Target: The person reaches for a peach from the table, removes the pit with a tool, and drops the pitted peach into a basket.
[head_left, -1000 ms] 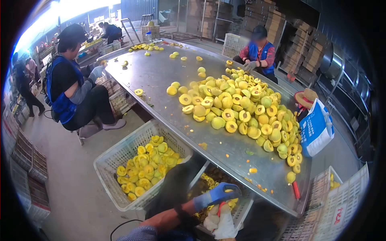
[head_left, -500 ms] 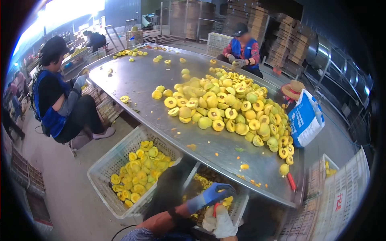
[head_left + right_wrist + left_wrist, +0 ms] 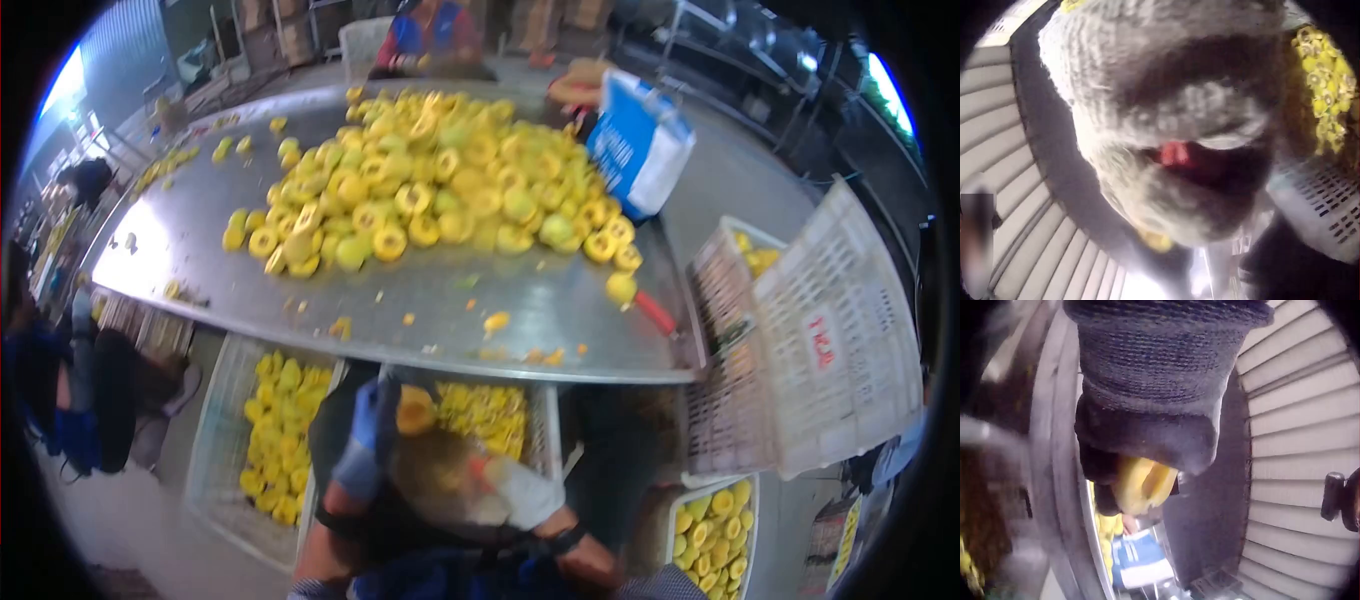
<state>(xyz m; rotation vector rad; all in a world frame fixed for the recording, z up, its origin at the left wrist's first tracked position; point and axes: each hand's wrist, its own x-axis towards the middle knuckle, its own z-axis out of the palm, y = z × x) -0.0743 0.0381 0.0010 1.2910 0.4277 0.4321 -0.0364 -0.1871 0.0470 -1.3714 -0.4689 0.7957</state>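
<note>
My left hand (image 3: 372, 425), in a blue glove, holds a yellow peach half (image 3: 414, 411) over the crate below the table edge. In the left wrist view, the peach half (image 3: 1141, 487) shows under the dark curled fingers, with a groove in its flesh. My right hand (image 3: 527, 494), in a white knitted glove, grips a tool by its red handle (image 3: 478, 466). Its curled fingers surround the red handle (image 3: 1175, 153) in the right wrist view; the tool's working end is hidden. Beneath both hands, a crate (image 3: 552, 430) holds yellow peach pieces.
A metal table (image 3: 390, 345) bears a large heap of halved peaches (image 3: 400, 190) and a red-handled tool (image 3: 655, 313). Crates of peaches stand at left (image 3: 205, 440) and right (image 3: 755, 570). A blue-and-white bag (image 3: 640, 145) and tall white crates (image 3: 840, 340) are at right. Another person (image 3: 430, 35) sits opposite.
My head view has swung right and down. The left hand has risen from over the lower crate and now has a peach half; the right hand has come up beside it with the red-handled tool.
</note>
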